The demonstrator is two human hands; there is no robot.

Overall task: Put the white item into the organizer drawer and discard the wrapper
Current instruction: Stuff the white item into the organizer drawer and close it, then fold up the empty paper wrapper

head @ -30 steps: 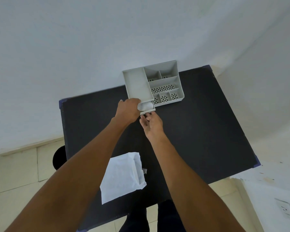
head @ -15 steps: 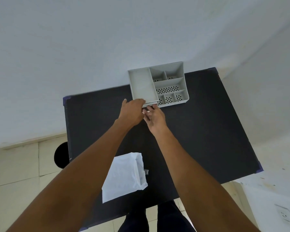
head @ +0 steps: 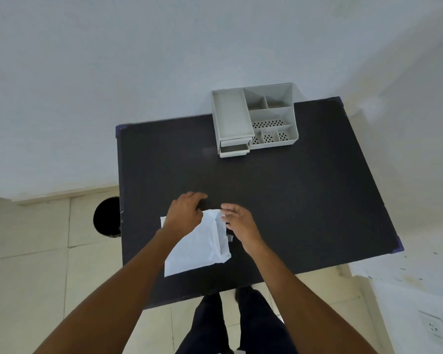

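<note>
The white paper wrapper point(head: 200, 247) lies flat on the black table point(head: 292, 200) near its front edge. My left hand point(head: 186, 213) rests over the wrapper's upper left corner, fingers curled down. My right hand point(head: 237, 222) is at the wrapper's upper right, open end, with fingertips touching its edge. The grey organizer point(head: 256, 118) stands at the table's far edge. Its lower drawer point(head: 234, 150) sticks out a little and the drawer above it sits flush. The white item is not visible.
A round black bin point(head: 106, 217) stands on the tiled floor by the table's left edge. A small grey scrap point(head: 230, 237) lies beside the wrapper. My legs point(head: 230, 325) are at the table's front edge. A white wall rises behind the table.
Both hands have left the organizer drawer and pulled back across the table to the wrapper. The drawer, which was pulled further out, is now nearly pushed in.
</note>
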